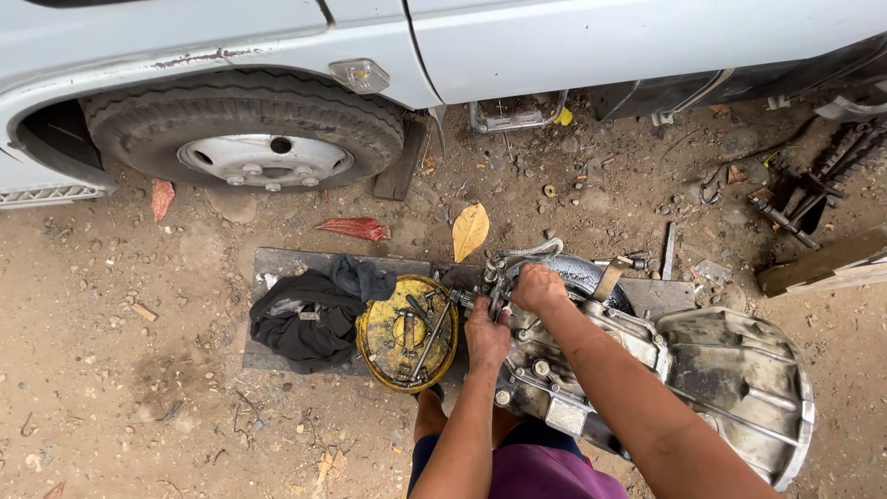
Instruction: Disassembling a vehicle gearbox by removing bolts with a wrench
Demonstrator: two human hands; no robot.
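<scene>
While we look down from above, both our hands work at the narrow end of a gearbox (647, 360), which lies on the dirt in the lower right of the frame, its wide bell end cut a little by the lower right edge. Our right hand (538, 286) is closed over a small metal part on top of that end; what exactly it grips we cannot make out, because the fingers hide it. Our left hand (487, 334) is pressed against the housing just below, fingers curled, and we cannot tell if it holds something. A yellow round pan (407, 334) with tools inside stands just left of the hands, on a grey board (277, 261). A dark cloth (309, 314) lies on the board beside the pan. In the upper left, a wheel (249, 129) of a white vehicle (554, 42) is partly hidden under its body. A yellow leaf (469, 231) lies near the centre.
</scene>
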